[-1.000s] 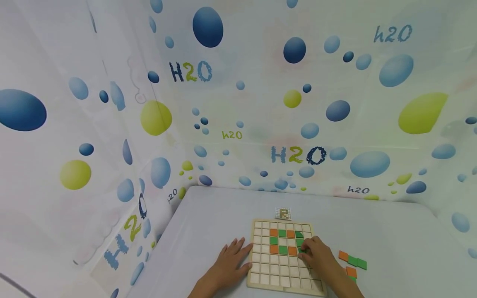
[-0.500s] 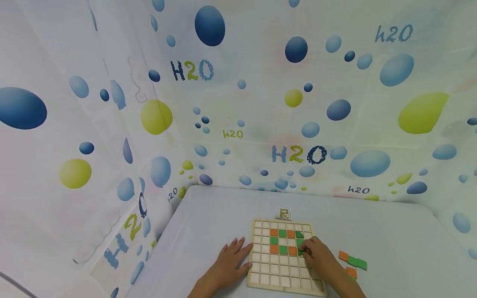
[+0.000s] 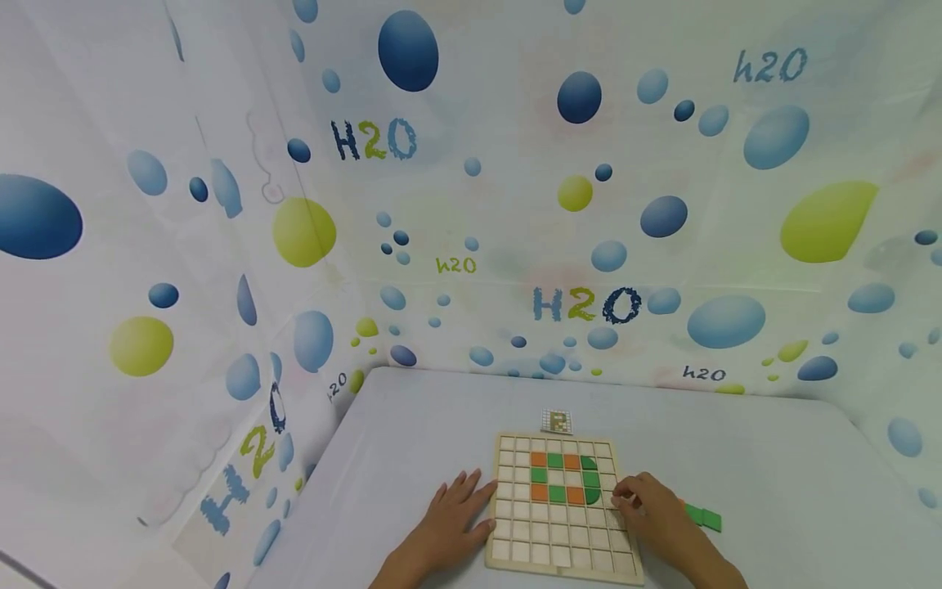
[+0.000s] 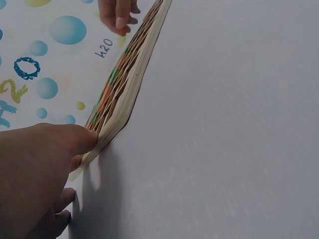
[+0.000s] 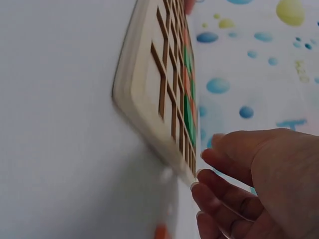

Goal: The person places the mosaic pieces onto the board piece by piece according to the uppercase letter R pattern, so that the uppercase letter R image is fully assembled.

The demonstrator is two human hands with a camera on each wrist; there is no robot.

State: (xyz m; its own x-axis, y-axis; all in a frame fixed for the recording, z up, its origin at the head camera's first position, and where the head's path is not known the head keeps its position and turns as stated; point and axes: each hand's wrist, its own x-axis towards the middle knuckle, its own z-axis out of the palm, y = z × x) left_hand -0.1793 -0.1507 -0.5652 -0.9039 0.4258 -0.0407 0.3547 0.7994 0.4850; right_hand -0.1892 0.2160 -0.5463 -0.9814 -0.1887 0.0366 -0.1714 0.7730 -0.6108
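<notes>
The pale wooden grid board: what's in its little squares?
Flat orange square tiles and flat green tiles fill ten. What's under them is covered; the bare right hand hides a bit of the board.

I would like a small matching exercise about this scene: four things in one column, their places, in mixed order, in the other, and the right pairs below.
Things
1. Left hand
2. Right hand
3. Small printed card
4. Loose green tiles

Places
A. just beyond the far edge of the board
B. on the table, to the right, clear of the board
C. touching the board's left edge
D. fingertips at the board's right edge

Right pairs: 1-C, 2-D, 3-A, 4-B
</notes>
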